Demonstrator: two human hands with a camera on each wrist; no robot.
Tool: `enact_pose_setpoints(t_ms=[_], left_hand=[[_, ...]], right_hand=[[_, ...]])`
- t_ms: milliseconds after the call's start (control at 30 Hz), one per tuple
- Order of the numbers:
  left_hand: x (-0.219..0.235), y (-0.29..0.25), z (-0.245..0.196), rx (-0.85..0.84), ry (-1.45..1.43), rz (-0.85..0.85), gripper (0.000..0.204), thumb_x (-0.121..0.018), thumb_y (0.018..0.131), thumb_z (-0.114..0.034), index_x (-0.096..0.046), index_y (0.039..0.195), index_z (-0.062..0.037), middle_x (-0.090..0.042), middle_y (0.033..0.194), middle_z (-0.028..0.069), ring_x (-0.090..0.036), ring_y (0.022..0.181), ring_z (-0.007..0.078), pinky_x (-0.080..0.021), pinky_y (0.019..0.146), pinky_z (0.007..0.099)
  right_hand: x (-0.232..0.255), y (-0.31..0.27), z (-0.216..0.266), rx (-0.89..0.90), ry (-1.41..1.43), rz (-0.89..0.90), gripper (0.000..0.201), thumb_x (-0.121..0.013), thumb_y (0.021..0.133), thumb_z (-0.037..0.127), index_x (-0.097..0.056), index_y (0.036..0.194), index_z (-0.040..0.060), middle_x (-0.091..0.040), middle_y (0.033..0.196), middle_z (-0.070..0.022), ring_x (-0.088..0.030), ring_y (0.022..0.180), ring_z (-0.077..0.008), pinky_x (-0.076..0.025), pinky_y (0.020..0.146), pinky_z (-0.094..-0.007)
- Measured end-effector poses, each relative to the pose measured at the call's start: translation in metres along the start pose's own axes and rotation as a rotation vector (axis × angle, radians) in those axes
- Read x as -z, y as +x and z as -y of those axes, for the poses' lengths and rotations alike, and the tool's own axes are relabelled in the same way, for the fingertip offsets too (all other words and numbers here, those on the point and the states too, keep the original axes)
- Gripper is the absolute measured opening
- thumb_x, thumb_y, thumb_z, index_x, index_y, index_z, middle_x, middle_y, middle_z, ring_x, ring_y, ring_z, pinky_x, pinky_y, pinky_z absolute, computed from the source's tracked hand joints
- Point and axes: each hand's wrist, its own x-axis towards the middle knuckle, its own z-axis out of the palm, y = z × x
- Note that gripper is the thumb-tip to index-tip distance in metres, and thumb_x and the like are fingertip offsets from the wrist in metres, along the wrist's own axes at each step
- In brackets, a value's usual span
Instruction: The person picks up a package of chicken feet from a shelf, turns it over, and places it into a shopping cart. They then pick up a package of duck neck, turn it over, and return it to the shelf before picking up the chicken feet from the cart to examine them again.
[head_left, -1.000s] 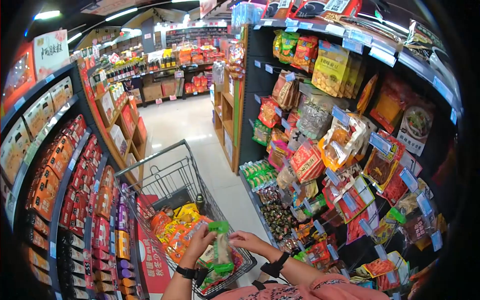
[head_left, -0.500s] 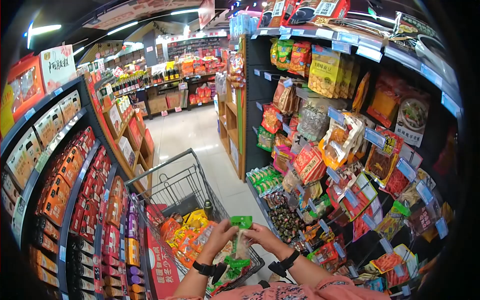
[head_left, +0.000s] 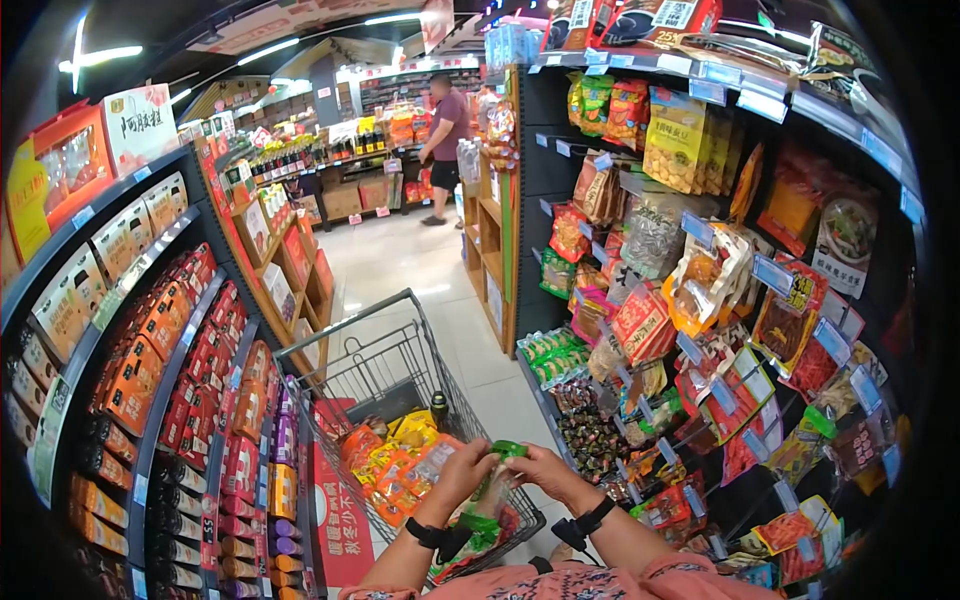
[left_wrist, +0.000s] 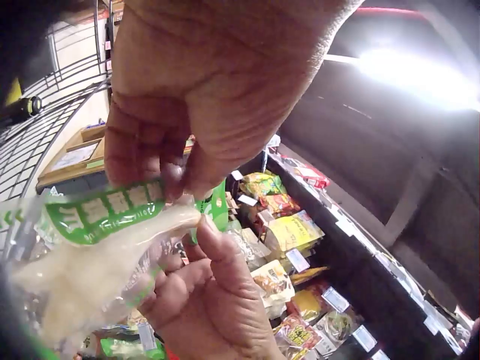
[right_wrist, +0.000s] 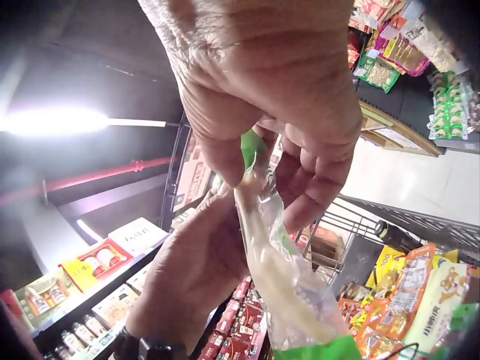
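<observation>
A clear plastic food packet with green ends holds a pale, elongated piece of food. My left hand pinches its upper end from the left. Opposite it, my right hand pinches the same end, its thumb and fingertips close beside the left hand's. In the left wrist view, green printing shows along the packet's edge, and the pale food lies just beyond the fingertips. The packet's lower green end hangs over the near part of a shopping cart. Fingers partly hide the gripped end.
Orange and yellow snack bags lie in the cart, with a dark bottle at its side. Hanging snack packs line the right. Stocked shelves stand on the left. A person stands farther down the aisle.
My right hand has come in from beside the packet to pinch its upper end with my left. That end is now bent between the fingers. A person has appeared down the aisle.
</observation>
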Motion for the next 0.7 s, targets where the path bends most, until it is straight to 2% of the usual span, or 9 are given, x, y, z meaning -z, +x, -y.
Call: enact_pose_setpoints(t_ms=[33,133,167,267,300,400,433,567,700], left_hand=[[0.000,-0.001,-0.002,-0.019,0.085,-0.004,0.022,-0.062,0.094,-0.022,-0.057,0.101,-0.0021,-0.063,0.082,0.0142,-0.063,0.076,0.0234,-0.048,0.068,0.0356],[-0.003,-0.001,0.000,-0.017,0.024,-0.023,0.021,-0.062,0.093,-0.022,-0.057,0.101,-0.0023,-0.062,0.080,0.0168,-0.063,0.076,0.0270,-0.048,0.068,0.0367],[-0.004,0.000,0.001,0.024,-0.031,-0.022,0.017,-0.063,0.095,-0.017,-0.059,0.101,-0.0017,-0.061,0.080,0.0036,-0.056,0.073,0.0104,-0.047,0.065,0.0279],[-0.014,0.001,0.019,0.057,-0.188,0.000,0.032,-0.063,0.095,-0.029,-0.058,0.109,-0.0003,-0.065,0.088,0.0093,-0.063,0.082,0.0163,-0.049,0.071,0.0325],[-0.013,0.000,0.014,0.103,-0.316,0.101,0.040,-0.064,0.095,-0.033,-0.057,0.114,0.0012,-0.065,0.097,0.0072,-0.060,0.090,0.0129,-0.048,0.075,0.0295],[-0.017,-0.001,0.019,0.153,-0.167,0.232,0.044,-0.066,0.093,-0.034,-0.056,0.119,0.0010,-0.063,0.102,0.0084,-0.060,0.095,0.0144,-0.048,0.079,0.0285],[-0.022,-0.003,0.020,0.131,-0.218,0.227,0.049,-0.068,0.092,-0.035,-0.055,0.123,0.0002,-0.062,0.104,0.0085,-0.059,0.098,0.0147,-0.048,0.082,0.0288],[-0.026,-0.006,0.014,0.144,-0.377,0.258,0.049,-0.068,0.092,-0.037,-0.055,0.123,-0.0008,-0.062,0.101,0.0076,-0.059,0.097,0.0139,-0.048,0.082,0.0286],[-0.020,-0.005,0.009,0.189,-0.297,0.279,0.046,-0.065,0.094,-0.036,-0.055,0.123,-0.0013,-0.063,0.096,0.0051,-0.059,0.090,0.0129,-0.049,0.077,0.0277]], right_hand=[[0.001,0.001,-0.002,0.007,0.004,0.006,0.032,-0.063,0.095,0.021,-0.058,0.121,0.0031,-0.066,0.104,-0.0043,-0.066,0.090,-0.0135,-0.057,0.074,-0.0286],[0.000,0.001,0.002,0.027,-0.012,-0.031,0.027,-0.063,0.095,0.021,-0.061,0.114,0.0019,-0.067,0.100,-0.0054,-0.066,0.086,-0.0138,-0.056,0.071,-0.0281],[0.000,0.001,0.003,0.036,-0.023,-0.052,0.025,-0.062,0.095,0.021,-0.062,0.111,0.0021,-0.067,0.097,-0.0054,-0.066,0.084,-0.0133,-0.056,0.069,-0.0278],[0.000,-0.003,0.005,0.075,0.015,-0.143,0.021,-0.063,0.095,0.020,-0.064,0.104,0.0010,-0.067,0.091,-0.0053,-0.064,0.079,-0.0130,-0.054,0.065,-0.0270],[0.000,-0.004,0.006,0.077,0.037,-0.161,0.021,-0.064,0.094,0.019,-0.064,0.104,0.0007,-0.067,0.091,-0.0052,-0.064,0.078,-0.0131,-0.054,0.065,-0.0268],[0.006,-0.002,0.000,0.092,0.073,-0.187,0.022,-0.064,0.094,0.018,-0.064,0.105,-0.0008,-0.067,0.091,-0.0055,-0.065,0.079,-0.0132,-0.055,0.068,-0.0270],[0.005,-0.004,0.002,0.098,0.094,-0.198,0.022,-0.064,0.094,0.018,-0.064,0.105,-0.0009,-0.067,0.092,-0.0057,-0.065,0.080,-0.0132,-0.055,0.068,-0.0271],[0.009,-0.011,0.012,0.114,0.107,-0.209,0.023,-0.064,0.094,0.019,-0.064,0.106,-0.0012,-0.067,0.093,-0.0063,-0.066,0.081,-0.0128,-0.056,0.068,-0.0265],[0.022,-0.012,0.013,0.151,0.022,-0.211,0.020,-0.064,0.094,0.018,-0.062,0.101,0.0001,-0.066,0.089,-0.0066,-0.066,0.075,-0.0125,-0.056,0.065,-0.0263]])
